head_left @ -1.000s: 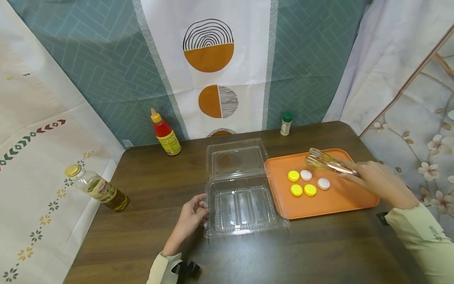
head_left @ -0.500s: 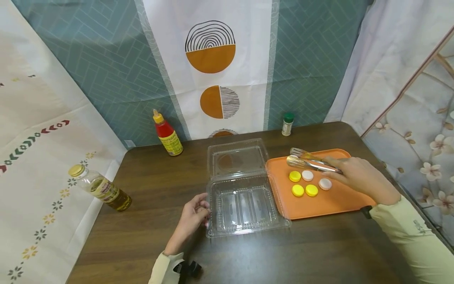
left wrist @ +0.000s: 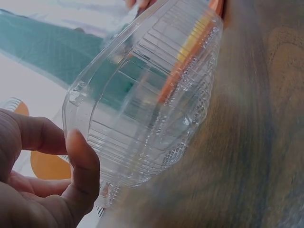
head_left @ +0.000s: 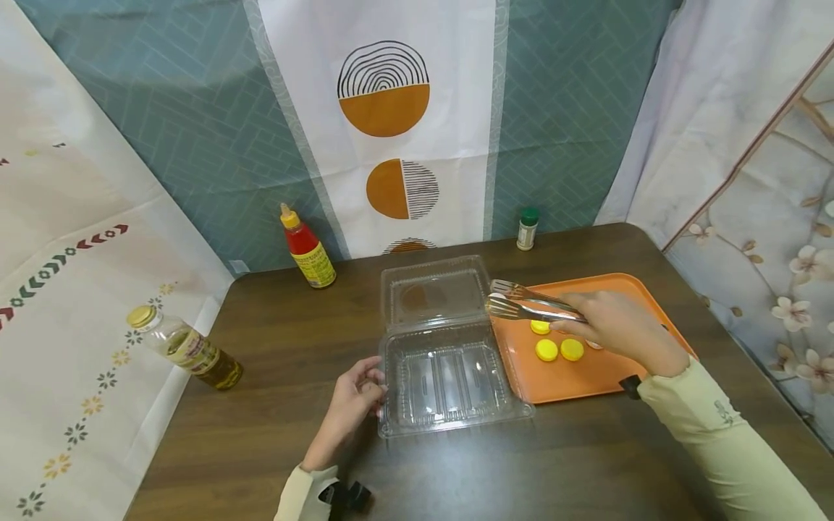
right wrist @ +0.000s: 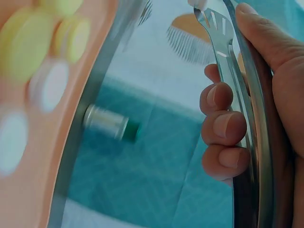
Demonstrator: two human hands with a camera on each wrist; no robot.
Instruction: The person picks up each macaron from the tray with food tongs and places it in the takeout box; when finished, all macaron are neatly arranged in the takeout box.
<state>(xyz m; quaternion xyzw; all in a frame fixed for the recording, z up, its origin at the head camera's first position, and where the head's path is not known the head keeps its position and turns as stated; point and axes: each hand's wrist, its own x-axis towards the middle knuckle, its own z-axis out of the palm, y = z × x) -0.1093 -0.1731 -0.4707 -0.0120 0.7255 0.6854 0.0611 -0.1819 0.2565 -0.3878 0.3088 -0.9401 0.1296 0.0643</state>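
Observation:
My right hand (head_left: 612,325) grips metal tongs (head_left: 544,313), whose slotted tips hang over the orange tray's left edge, near the clear container's hinge. A small whitish piece (right wrist: 197,4) shows at the tips, mostly hidden. My left hand (head_left: 352,398) pinches the left rim of the open clear plastic clamshell container (head_left: 449,425), thumb and fingers on its edge (left wrist: 76,102). Yellow macaron-like rounds (head_left: 546,350) lie on the orange tray (head_left: 625,380). Two white ones (right wrist: 56,85) show beside them in the right wrist view, largely covered by my hand in the head view.
A red sauce bottle with a yellow label (head_left: 313,260) stands at the back left. An oil bottle (head_left: 195,354) is at the left edge. A green-capped shaker (head_left: 527,230) stands behind the tray. Patterned cloths hang around the brown table (head_left: 293,325).
My right hand and the tongs have moved left across the tray to the container's side. The left hand stays on the container's rim.

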